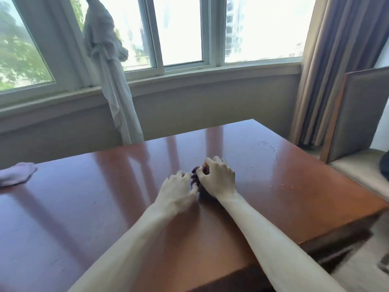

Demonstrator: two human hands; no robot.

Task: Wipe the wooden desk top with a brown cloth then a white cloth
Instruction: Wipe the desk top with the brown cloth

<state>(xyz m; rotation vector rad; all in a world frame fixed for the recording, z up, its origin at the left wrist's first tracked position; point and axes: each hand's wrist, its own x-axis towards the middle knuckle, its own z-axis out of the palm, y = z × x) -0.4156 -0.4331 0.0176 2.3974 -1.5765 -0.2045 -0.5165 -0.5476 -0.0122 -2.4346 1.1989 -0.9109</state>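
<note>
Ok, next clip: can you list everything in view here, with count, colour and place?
Glossy wooden desk top: one, reddish brown, fills the foreground.
Bunched brown cloth: one, dark, mid-desk under both hands.
Crumpled white cloth: one, pale, desk's far left edge.
Crumbs: a few, light, right part of desk.
Tied sheer curtain: one, white, at the window.
Heavy drapes: one set, beige-grey, right.
Padded panel: one, grey, wood-framed, far right.
Left hand: fingers on the cloth.
Right hand: grips the cloth.

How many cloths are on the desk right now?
2. The brown cloth is bunched mid-desk, gripped by the left hand and the right hand, mostly hidden. The white cloth lies at the desk's far-left edge, partly cut off.
</note>
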